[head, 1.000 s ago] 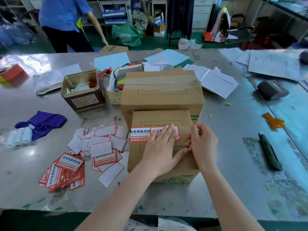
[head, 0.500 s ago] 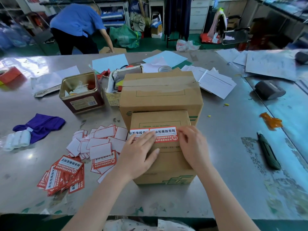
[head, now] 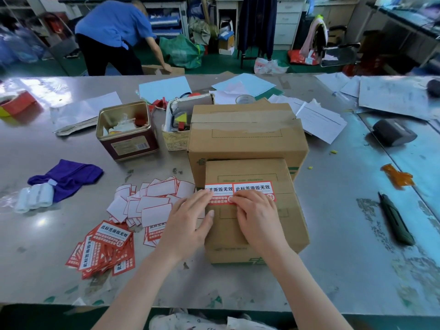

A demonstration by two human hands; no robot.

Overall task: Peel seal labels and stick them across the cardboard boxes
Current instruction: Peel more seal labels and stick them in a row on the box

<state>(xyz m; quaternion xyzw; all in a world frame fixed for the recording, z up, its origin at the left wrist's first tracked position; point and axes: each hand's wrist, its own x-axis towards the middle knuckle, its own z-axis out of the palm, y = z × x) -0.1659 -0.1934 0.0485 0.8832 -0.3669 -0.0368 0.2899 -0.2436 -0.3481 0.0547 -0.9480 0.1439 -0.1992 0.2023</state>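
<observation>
We press flat, open fingers of left hand (head: 190, 225) and right hand (head: 258, 216) along the seal labels (head: 240, 192), lying crosswise atop the small box (head: 252, 232).

Grey metal table (head: 333, 270), scuffed and glossy, filling most of the frame. At centre: small cardboard box (head: 257, 225), touching a larger box (head: 247, 136) behind. Left of centre: white backing slips (head: 152, 201); lower left, red seal labels (head: 104, 248). Mid-left: purple cloth (head: 69, 175), white roll (head: 35, 197). Upper left of centre: open tin (head: 126, 132). Upper right: loose papers (head: 392, 96). Right edge: dark green cutter (head: 395, 220), orange scrap (head: 396, 176).
</observation>
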